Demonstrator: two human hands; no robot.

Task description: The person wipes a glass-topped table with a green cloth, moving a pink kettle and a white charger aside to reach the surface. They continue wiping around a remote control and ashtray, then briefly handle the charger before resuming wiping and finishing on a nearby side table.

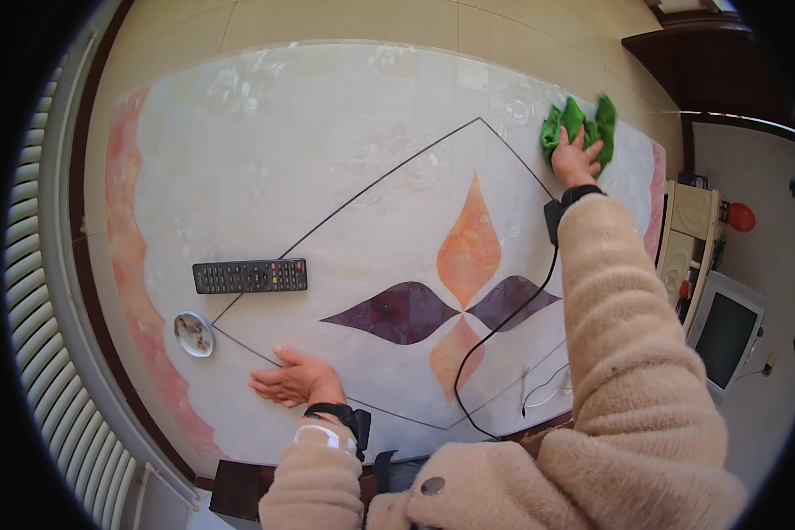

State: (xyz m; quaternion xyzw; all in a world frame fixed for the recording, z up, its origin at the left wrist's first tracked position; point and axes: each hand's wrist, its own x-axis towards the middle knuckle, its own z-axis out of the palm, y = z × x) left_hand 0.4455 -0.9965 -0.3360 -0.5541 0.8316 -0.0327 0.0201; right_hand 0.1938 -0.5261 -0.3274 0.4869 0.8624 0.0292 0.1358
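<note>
My right hand (576,157) presses a crumpled green cloth (604,119) onto the far right of a white table (327,106) with a petal pattern, fingers spread over the cloth. My left hand (289,380) lies open at the near left of the tabletop, palm side not visible, holding nothing. Beside it, toward the left, is a small round dish (193,334), its contents too small to tell. A black remote control (250,276) lies just beyond the dish. Both wrists wear black strapped devices, and a black cable runs from the right one across the table.
A white radiator (40,291) runs along the left, beside tiled floor (344,19). On the right are dark wooden furniture (698,62), a light cabinet (689,225), a round red object (741,217) and a television (724,331). A thin white wire (543,384) lies near the table's front.
</note>
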